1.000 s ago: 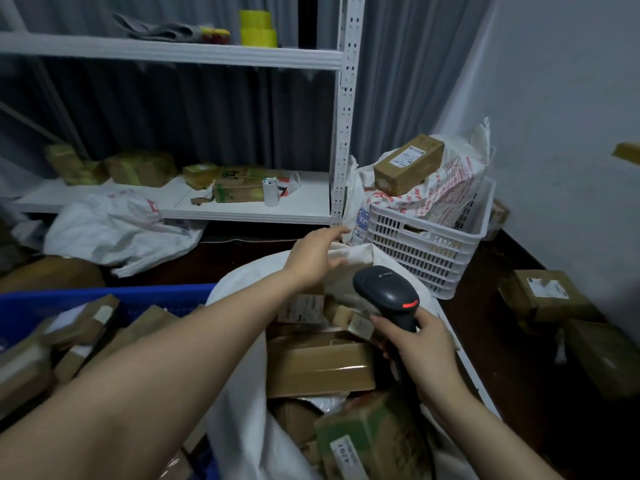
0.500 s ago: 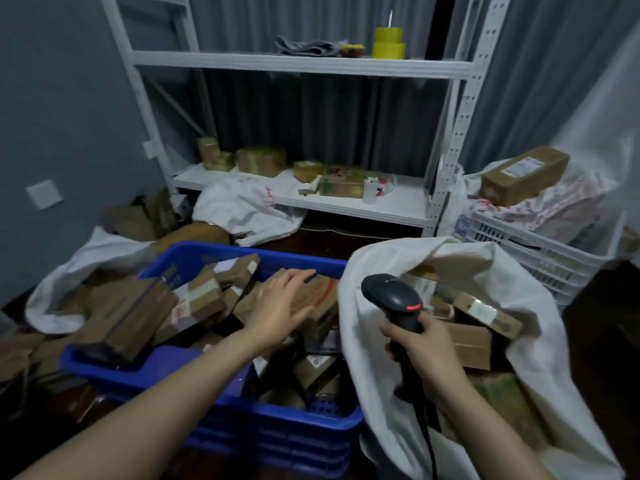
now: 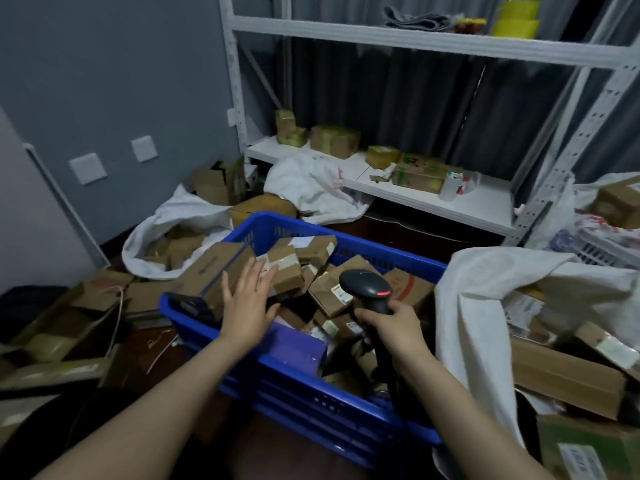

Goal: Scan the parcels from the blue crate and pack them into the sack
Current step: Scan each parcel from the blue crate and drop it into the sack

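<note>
Seemingly midway: sack (image 3: 478, 306) lower right held pkgs (image 3: 568, 375), blue crate (image 3: 294, 393) centre stayed full; L hand (image 3: 247, 306) spread wide, R hand (image 3: 394, 327) gripped scanner (image 3: 365, 285).

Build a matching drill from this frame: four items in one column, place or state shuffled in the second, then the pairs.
Column 1
1. scanner
2. left hand
3. sack
4. yellow object

Column 2
A. open, over the parcels in the blue crate
B. gripped in the right hand
C. on the top shelf
D. right of the blue crate, mouth open, boxes inside

Pairs: 1-B, 2-A, 3-D, 4-C
</note>
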